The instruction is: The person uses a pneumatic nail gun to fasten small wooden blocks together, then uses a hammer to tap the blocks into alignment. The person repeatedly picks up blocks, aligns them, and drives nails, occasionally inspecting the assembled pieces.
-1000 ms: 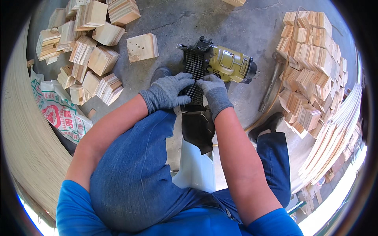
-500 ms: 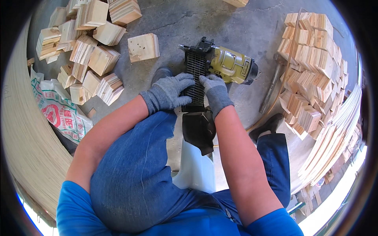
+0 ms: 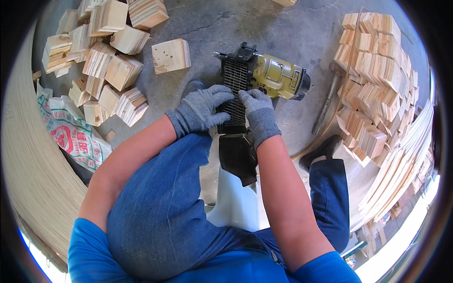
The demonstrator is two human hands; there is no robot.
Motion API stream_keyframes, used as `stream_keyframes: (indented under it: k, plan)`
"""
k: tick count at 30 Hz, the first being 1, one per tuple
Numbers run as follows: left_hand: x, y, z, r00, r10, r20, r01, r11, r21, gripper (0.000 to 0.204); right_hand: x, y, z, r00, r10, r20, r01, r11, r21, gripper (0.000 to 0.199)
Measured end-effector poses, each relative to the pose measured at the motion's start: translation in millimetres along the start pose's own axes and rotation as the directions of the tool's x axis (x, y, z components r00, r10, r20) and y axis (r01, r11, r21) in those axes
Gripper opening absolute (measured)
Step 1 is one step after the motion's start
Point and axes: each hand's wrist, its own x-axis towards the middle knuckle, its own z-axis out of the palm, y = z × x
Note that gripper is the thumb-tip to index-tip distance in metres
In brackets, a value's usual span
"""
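Note:
A pneumatic nail gun (image 3: pixel 278 78) with an olive-yellow body lies on its side in front of me. Its black magazine points toward me, and a row of wire-collated nails (image 3: pixel 235 80) shows in it. A black cover (image 3: pixel 237 158) hangs at the magazine's near end. My left hand (image 3: pixel 200 106), in a grey knit glove, grips the magazine's left side, its fingertips curled over the edge. From the right, my right hand (image 3: pixel 257 106), gloved alike, presses bent fingers on the nail strip. Its fingertips are partly hidden.
Wooden blocks of layered plywood (image 3: pixel 99 61) lie heaped at left, with a single block (image 3: pixel 171 56) apart. More blocks (image 3: pixel 373 75) are stacked at right beside a hammer (image 3: pixel 326 104) and an air hose (image 3: pixel 330 120). A printed sack (image 3: pixel 71 129) lies at left; a pale stool (image 3: pixel 233 198) is below me.
Both hands keep almost the same place on the nail gun. The view has shifted very slightly; nothing has been let go or newly taken.

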Motion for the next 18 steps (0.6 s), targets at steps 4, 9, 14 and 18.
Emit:
stream_keyframes:
  k: [4, 9, 14, 18]
  plan:
    - [0, 1, -1, 0.999, -0.014, 0.043, 0.014, 1.000, 0.010, 0.061, 10, 7, -2, 1.000, 0.021, 0.009, -0.020, 0.992, -0.128, 0.037]
    - [1, 1, -1, 0.998, -0.028, 0.058, 0.027, 1.000, 0.009, 0.062, 12, 4, -1, 0.996, 0.085, 0.026, -0.084, 0.995, -0.050, 0.036]
    - [0, -1, 0, 0.999, -0.017, 0.047, 0.017, 1.000, 0.006, 0.062, 12, -4, 1, 0.994, 0.108, 0.004, -0.107, 0.986, -0.124, 0.039]
    - [1, 0, -1, 0.996, -0.056, 0.070, 0.056, 0.998, 0.014, 0.066, 17, -2, 4, 0.999, 0.043, -0.025, -0.048, 0.963, -0.264, 0.042]
